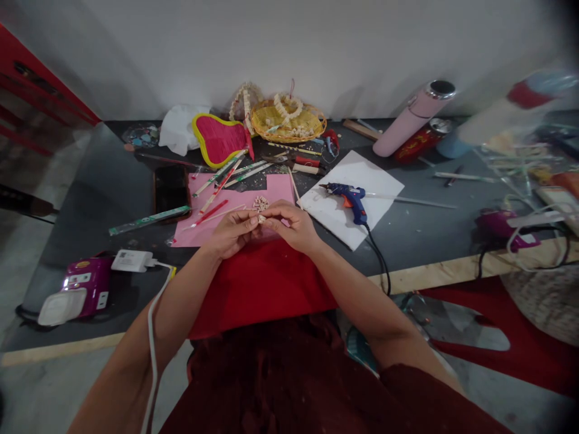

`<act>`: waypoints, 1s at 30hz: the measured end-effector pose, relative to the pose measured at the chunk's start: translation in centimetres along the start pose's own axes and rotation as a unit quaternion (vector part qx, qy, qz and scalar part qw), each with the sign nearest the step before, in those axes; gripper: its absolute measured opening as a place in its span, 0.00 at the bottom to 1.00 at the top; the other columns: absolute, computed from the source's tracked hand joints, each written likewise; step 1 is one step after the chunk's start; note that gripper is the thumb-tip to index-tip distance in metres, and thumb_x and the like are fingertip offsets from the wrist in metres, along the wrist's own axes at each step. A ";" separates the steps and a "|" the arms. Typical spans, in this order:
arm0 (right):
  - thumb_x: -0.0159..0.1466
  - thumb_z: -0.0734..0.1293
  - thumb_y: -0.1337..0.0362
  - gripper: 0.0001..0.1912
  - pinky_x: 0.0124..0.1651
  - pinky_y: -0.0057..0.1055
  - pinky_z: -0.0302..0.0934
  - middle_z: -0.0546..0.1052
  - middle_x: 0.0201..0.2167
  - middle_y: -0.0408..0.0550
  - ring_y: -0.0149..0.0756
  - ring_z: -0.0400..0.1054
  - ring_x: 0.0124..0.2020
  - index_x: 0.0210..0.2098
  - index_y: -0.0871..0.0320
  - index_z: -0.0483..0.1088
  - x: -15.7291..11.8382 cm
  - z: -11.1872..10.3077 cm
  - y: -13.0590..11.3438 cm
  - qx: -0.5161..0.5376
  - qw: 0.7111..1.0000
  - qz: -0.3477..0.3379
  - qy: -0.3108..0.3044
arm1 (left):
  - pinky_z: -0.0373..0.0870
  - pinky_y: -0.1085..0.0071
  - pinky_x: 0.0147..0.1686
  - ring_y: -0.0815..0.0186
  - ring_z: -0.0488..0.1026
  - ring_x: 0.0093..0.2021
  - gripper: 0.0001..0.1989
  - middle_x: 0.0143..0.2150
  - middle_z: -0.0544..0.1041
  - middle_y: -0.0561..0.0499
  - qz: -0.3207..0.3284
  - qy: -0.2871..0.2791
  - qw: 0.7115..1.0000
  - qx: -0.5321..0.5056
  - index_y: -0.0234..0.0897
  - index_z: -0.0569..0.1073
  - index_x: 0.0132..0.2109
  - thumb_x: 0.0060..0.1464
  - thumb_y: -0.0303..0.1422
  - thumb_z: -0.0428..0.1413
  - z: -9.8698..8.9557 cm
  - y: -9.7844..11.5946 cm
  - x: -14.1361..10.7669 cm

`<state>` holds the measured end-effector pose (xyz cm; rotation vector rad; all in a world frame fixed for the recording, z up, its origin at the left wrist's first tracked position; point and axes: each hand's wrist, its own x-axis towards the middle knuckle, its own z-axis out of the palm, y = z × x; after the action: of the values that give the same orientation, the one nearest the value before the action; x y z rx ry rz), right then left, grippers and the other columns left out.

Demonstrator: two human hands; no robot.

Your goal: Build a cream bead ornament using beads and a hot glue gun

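My left hand (236, 232) and my right hand (291, 225) meet over the front of a pink sheet (194, 235). Between their pinched fingertips is a small pale piece (261, 219), too small to make out fully. Just beyond the fingers lies a little pile of pale pieces (260, 204) on the sheet. Red and white sticks (212, 212) rest left of the pile. To the right, a blue glue gun (350, 198) lies on a white board (337, 226), its nozzle pointing left.
A yellow basket (289, 132) and a red heart-shaped item (221, 141) stand at the back. A phone (170, 190) and purple power socket (88, 286) are left. Right are a pink flask (411, 120), a red can (420, 141) and the glue gun's cable (380, 256).
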<state>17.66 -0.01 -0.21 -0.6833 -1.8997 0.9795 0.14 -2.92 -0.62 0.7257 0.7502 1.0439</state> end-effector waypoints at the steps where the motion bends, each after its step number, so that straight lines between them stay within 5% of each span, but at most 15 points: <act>1: 0.62 0.65 0.59 0.10 0.40 0.30 0.65 0.73 0.36 0.46 0.29 0.68 0.37 0.41 0.56 0.72 0.0 0.0 0.0 0.004 1.000 0.000 -0.003 | 0.64 0.76 0.27 0.74 0.67 0.24 0.10 0.24 0.73 0.52 0.001 0.000 1.000 -0.005 0.31 0.77 0.32 0.41 0.32 0.65 0.0 0.0 0.0; 8: 0.62 0.65 0.59 0.16 0.39 0.29 0.65 0.71 0.41 0.48 0.29 0.67 0.38 0.49 0.55 0.68 0.0 -0.1 0.0 0.004 0.999 -0.003 -0.043 | 0.64 0.75 0.28 0.73 0.67 0.25 0.11 0.26 0.73 0.50 -0.012 -0.019 0.999 -0.028 0.31 0.77 0.33 0.44 0.35 0.63 -0.2 -0.1 0.0; 20: 0.61 0.67 0.60 0.12 0.47 0.34 0.64 0.72 0.40 0.46 0.31 0.67 0.43 0.44 0.53 0.71 0.1 -0.2 0.1 0.001 1.000 -0.013 -0.025 | 0.64 0.77 0.28 0.74 0.67 0.26 0.12 0.27 0.73 0.50 0.001 -0.018 1.000 0.014 0.30 0.77 0.37 0.48 0.35 0.61 -0.2 -0.3 0.0; 30: 0.60 0.67 0.61 0.13 0.45 0.33 0.64 0.72 0.38 0.46 0.30 0.67 0.40 0.45 0.54 0.71 0.0 -0.2 -0.3 0.001 0.999 -0.016 -0.034 | 0.66 0.76 0.29 0.74 0.69 0.25 0.12 0.28 0.75 0.50 -0.018 -0.005 1.000 0.016 0.31 0.77 0.38 0.45 0.31 0.63 -0.2 -0.3 -0.1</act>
<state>17.76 -0.08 0.08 -0.6239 -1.9624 0.9950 0.09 -3.11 -0.98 0.7424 0.7711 0.9971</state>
